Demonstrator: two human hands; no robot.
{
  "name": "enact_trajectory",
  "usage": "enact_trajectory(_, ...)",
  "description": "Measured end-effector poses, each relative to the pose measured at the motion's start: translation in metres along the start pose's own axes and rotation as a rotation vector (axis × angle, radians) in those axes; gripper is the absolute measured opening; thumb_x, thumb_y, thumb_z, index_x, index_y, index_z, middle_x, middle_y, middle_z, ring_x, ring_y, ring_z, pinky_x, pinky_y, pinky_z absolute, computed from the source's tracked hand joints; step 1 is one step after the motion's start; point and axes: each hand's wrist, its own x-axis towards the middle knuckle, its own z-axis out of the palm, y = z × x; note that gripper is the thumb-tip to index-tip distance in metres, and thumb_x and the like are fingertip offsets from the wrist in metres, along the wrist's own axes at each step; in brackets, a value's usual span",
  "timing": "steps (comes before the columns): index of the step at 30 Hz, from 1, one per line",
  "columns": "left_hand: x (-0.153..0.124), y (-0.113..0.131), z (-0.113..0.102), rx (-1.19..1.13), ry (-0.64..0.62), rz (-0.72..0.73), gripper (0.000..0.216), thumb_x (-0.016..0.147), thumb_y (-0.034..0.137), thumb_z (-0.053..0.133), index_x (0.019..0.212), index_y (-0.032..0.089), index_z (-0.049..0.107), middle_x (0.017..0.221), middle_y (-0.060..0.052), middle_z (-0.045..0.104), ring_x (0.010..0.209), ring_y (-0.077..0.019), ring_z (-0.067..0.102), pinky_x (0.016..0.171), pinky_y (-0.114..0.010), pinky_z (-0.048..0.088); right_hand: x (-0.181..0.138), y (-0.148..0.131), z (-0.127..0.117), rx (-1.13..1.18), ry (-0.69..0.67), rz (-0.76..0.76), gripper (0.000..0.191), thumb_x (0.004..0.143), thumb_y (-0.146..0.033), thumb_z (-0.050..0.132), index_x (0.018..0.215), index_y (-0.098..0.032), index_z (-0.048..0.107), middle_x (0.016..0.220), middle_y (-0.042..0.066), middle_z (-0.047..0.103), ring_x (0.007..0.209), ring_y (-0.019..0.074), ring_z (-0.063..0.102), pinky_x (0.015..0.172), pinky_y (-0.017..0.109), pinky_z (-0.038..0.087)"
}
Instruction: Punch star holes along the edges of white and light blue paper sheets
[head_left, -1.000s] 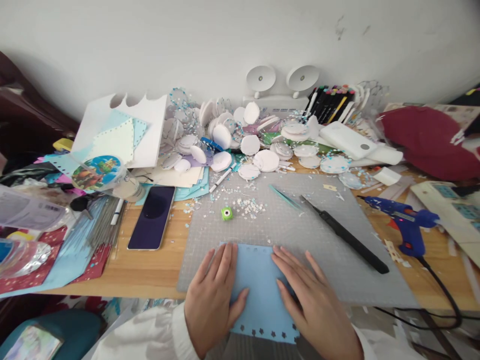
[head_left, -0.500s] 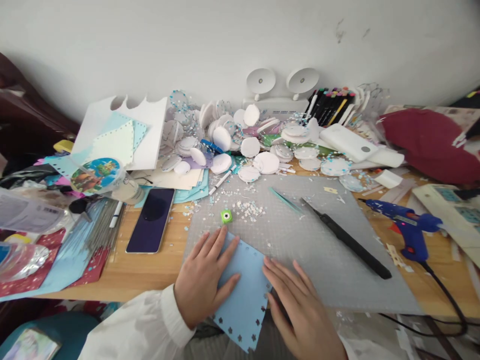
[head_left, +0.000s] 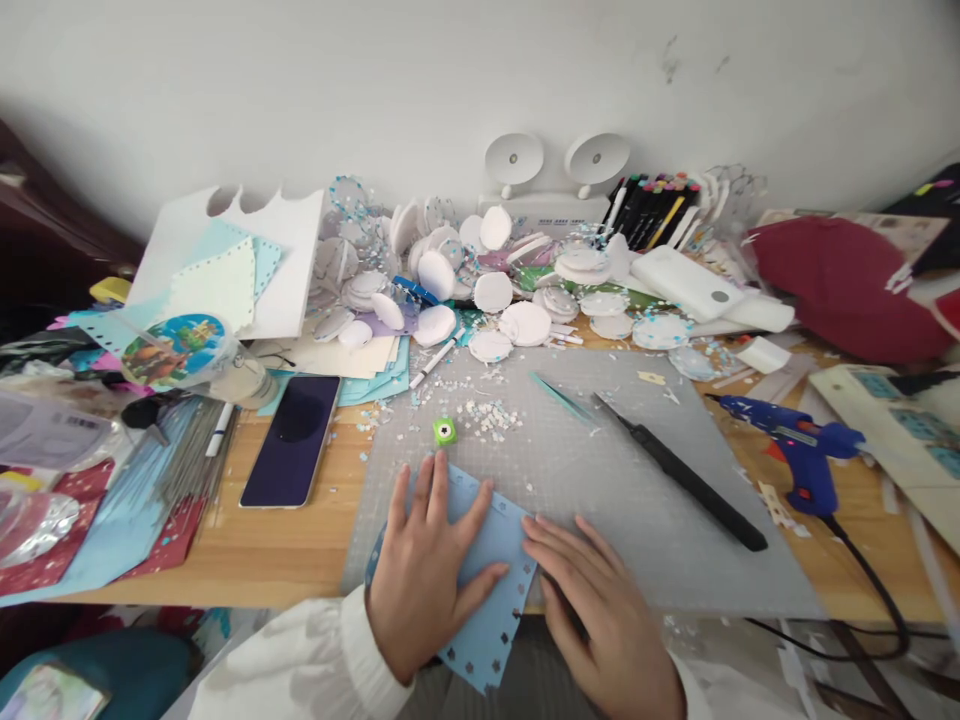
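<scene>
A light blue paper sheet (head_left: 491, 600) with punched star holes along its edges lies tilted on the grey cutting mat (head_left: 600, 480), overhanging the desk's front edge. My left hand (head_left: 427, 575) lies flat on the sheet with its fingers spread, open. My right hand (head_left: 600, 610) rests at the sheet's right edge, fingers stretched out on the mat and touching the paper. A small green punch (head_left: 444, 431) sits just beyond my left fingertips, among white paper bits.
A black craft knife (head_left: 686, 485) and teal tweezers (head_left: 566, 398) lie on the mat. A blue glue gun (head_left: 799, 450) with its cord lies right. A dark phone (head_left: 291, 438) lies left. White foam discs (head_left: 491, 290), markers (head_left: 652, 205) and paper fill the back.
The blue sheet has turned clockwise under my hands and slid left. My left hand moved up and left with it; my right hand drew back toward the desk edge.
</scene>
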Motion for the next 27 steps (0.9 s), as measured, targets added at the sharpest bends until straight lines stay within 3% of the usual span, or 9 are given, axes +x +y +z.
enact_trajectory(4, -0.002, 0.001, 0.002, 0.002, -0.002, 0.001, 0.068, 0.086, 0.057, 0.044, 0.143, 0.023, 0.03, 0.144, -0.026, 0.027, 0.13, -0.0431, 0.033, 0.1, -0.062, 0.029, 0.002, 0.023, -0.013, 0.061, 0.175, 0.017, 0.034, 0.085, -0.007, 0.047, 0.117, -0.018, 0.053, 0.11, 0.009, 0.066, 0.107, 0.0195, 0.059, 0.099, 0.042, 0.042)
enact_trajectory(6, -0.003, 0.0, 0.002, -0.005, -0.004, 0.002, 0.067, 0.085, 0.056, 0.046, 0.142, 0.024, 0.031, 0.144, -0.026, 0.028, 0.13, -0.0433, 0.033, 0.1, -0.062, 0.029, 0.005, 0.047, -0.026, -0.075, 0.286, 0.095, 0.027, 0.085, -0.013, 0.052, 0.111, -0.02, 0.057, 0.108, 0.009, 0.066, 0.103, 0.0224, 0.059, 0.095, 0.043, 0.043)
enact_trajectory(10, -0.003, 0.001, 0.002, -0.021, 0.009, -0.016, 0.064, 0.085, 0.052, 0.05, 0.141, 0.029, 0.032, 0.145, -0.022, 0.027, 0.13, -0.0433, 0.033, 0.1, -0.062, 0.03, 0.014, 0.1, -0.046, -0.402, 0.265, 0.303, 0.039, 0.085, -0.033, 0.055, 0.116, -0.01, 0.055, 0.11, 0.019, 0.059, 0.104, 0.0331, 0.055, 0.089, 0.049, 0.043)
enact_trajectory(13, -0.004, 0.004, 0.004, -0.032, 0.016, -0.034, 0.06, 0.086, 0.053, 0.049, 0.14, 0.031, 0.035, 0.145, -0.02, 0.029, 0.131, -0.0415, 0.033, 0.102, -0.061, 0.029, 0.019, 0.121, -0.048, -0.437, 0.204, 0.326, 0.033, 0.088, -0.033, 0.05, 0.109, -0.01, 0.058, 0.096, 0.016, 0.062, 0.091, 0.0307, 0.058, 0.08, 0.045, 0.048)
enact_trajectory(20, -0.005, 0.005, 0.008, -0.058, -0.011, 0.025, 0.053, 0.089, 0.047, 0.047, 0.138, 0.03, 0.038, 0.147, -0.015, 0.031, 0.133, -0.0344, 0.033, 0.107, -0.052, 0.029, 0.008, 0.101, -0.06, -0.136, 0.192, 0.182, 0.029, 0.09, -0.028, 0.051, 0.116, -0.018, 0.054, 0.104, 0.011, 0.059, 0.097, 0.0235, 0.058, 0.089, 0.038, 0.046)
enact_trajectory(27, -0.005, 0.0, 0.007, -0.075, -0.045, 0.066, 0.059, 0.087, 0.04, 0.053, 0.141, 0.031, 0.033, 0.152, -0.015, 0.019, 0.135, -0.0378, 0.028, 0.105, -0.053, 0.03, -0.016, 0.061, -0.07, -0.002, -0.207, -0.049, 0.034, 0.092, -0.021, 0.046, 0.124, -0.028, 0.054, 0.107, 0.008, 0.056, 0.096, 0.0182, 0.058, 0.08, 0.029, 0.05)
